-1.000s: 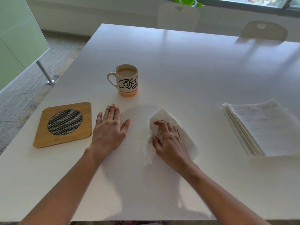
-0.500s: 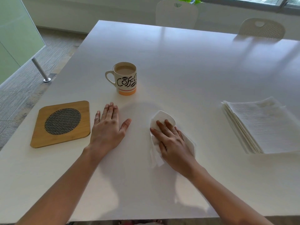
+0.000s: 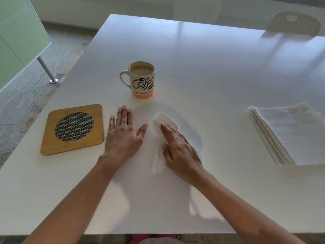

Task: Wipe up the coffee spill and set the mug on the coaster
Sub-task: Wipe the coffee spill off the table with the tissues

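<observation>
Near the middle of the white bench (image 3: 202, 71), the right hand (image 3: 181, 148) lies flat on a crumpled paper towel (image 3: 161, 143), fingers together and pressing it down rather than pinching it; the towel's long axis runs from near to far, its far tip pointing toward the mug. No brown spill shows on the surface, only a faint damp-looking arc to the right of the towel, so the wiping seems close to finished. The left hand (image 3: 123, 132) rests palm down and empty, fingers spread slightly, just left of the towel. The coffee mug (image 3: 141, 80), full and upright, stands beyond both hands, its handle turned left. The bamboo coaster (image 3: 73, 129) lies left of the left hand, just beside it but not touching, nearer than the mug. The left hand sits between mug and coaster, so it looks better placed to carry the mug leftward and nearer. A stack of paper towels (image 3: 292, 134) sits well apart on the right
</observation>
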Action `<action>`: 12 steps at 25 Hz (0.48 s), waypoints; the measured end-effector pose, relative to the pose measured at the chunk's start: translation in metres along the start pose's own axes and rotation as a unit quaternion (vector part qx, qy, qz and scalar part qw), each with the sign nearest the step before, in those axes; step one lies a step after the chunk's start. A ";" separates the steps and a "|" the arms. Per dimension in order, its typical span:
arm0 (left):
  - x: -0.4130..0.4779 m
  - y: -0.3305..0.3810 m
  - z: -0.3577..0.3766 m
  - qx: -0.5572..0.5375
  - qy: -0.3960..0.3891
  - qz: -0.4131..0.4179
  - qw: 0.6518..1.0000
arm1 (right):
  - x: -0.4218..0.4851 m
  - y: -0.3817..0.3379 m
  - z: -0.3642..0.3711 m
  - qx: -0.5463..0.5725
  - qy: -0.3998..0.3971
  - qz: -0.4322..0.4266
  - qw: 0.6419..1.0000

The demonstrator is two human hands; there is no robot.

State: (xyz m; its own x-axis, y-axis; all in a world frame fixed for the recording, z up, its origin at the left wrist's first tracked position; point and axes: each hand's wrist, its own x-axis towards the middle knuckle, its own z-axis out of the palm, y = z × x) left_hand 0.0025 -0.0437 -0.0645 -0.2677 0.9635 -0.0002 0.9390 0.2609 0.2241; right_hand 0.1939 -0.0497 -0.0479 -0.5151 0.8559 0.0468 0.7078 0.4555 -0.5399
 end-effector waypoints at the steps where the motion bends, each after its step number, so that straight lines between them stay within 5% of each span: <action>1: 0.000 0.000 0.000 -0.001 -0.002 0.000 1.000 | -0.001 0.003 -0.003 0.005 -0.012 -0.012 1.000; 7: -0.001 -0.002 0.000 -0.001 -0.001 0.009 1.000 | -0.005 0.029 -0.009 -0.117 -0.055 -0.104 0.986; 12: -0.001 -0.002 -0.001 0.010 -0.011 0.007 1.000 | -0.003 0.042 -0.011 -0.131 -0.008 -0.015 0.991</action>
State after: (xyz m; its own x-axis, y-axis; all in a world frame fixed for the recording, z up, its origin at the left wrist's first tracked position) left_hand 0.0003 -0.0456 -0.0641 -0.2507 0.9679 -0.0191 0.9464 0.2492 0.2054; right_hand 0.2311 -0.0304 -0.0613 -0.5432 0.8384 0.0457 0.7924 0.5299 -0.3021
